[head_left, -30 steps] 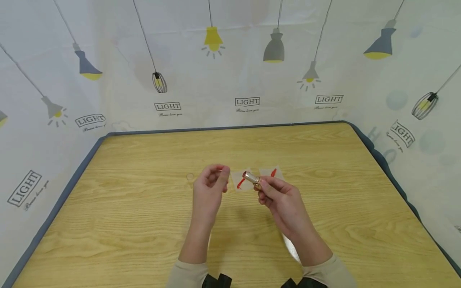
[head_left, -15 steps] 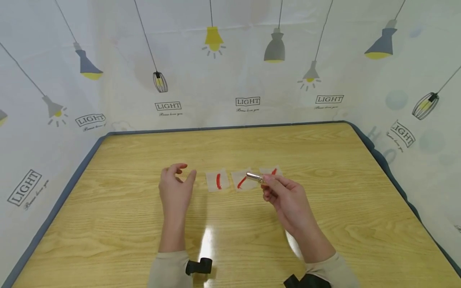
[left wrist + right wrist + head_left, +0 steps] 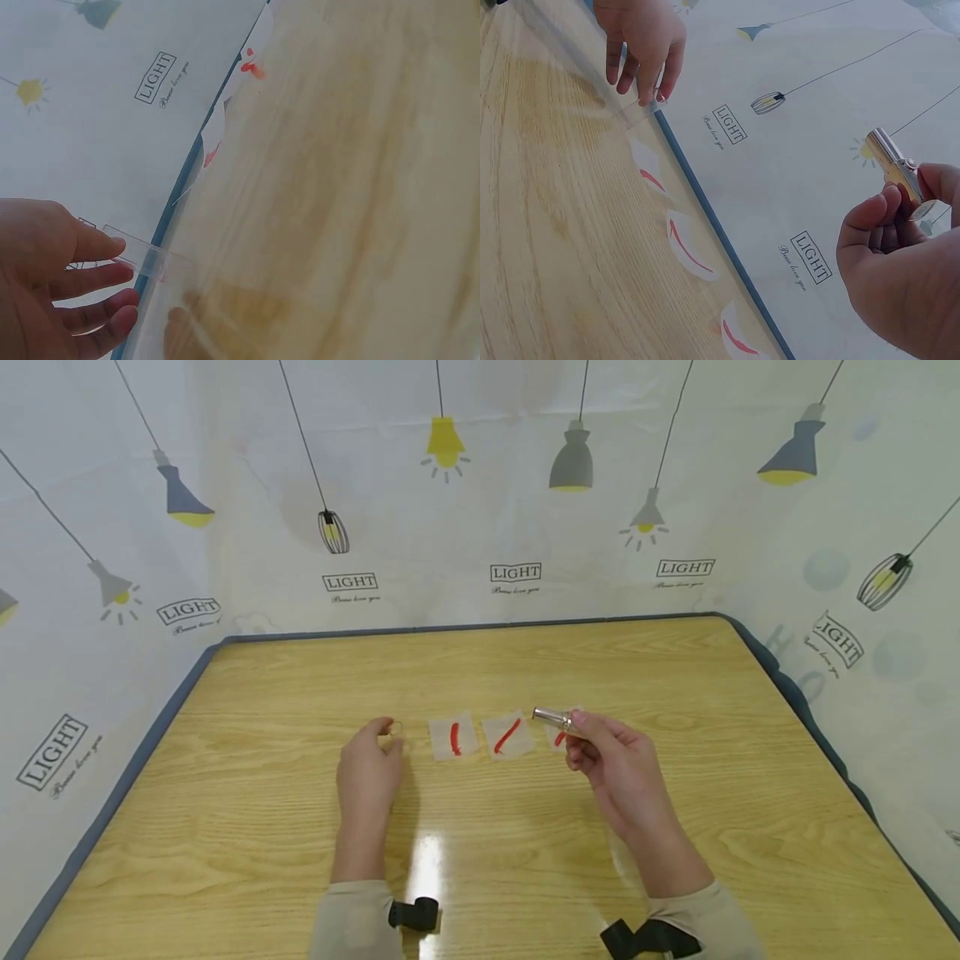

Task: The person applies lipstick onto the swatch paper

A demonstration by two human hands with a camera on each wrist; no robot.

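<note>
My right hand (image 3: 626,768) pinches a shiny gold-and-silver lipstick tube (image 3: 552,718) between thumb and fingers, above the rightmost paper. Its metal barrel (image 3: 885,146) points away from the palm in the right wrist view. On the left, my left hand (image 3: 369,768) has its thumb and fingertips around a small clear cap (image 3: 139,251), which stands on the table. Between the hands lie three pale paper squares with red strokes: a left one (image 3: 467,739), a middle one (image 3: 495,727) and a right one (image 3: 553,737), partly hidden by the right hand and tube.
The wood-grain table (image 3: 262,777) has a dark blue edge (image 3: 480,626) along its back and sides. White cloth walls (image 3: 255,560) printed with lamps rise behind and beside it.
My left hand has moved left, off the papers, then lowered its fingers to the clear cap. The right hand has drifted right with the lipstick tube.
</note>
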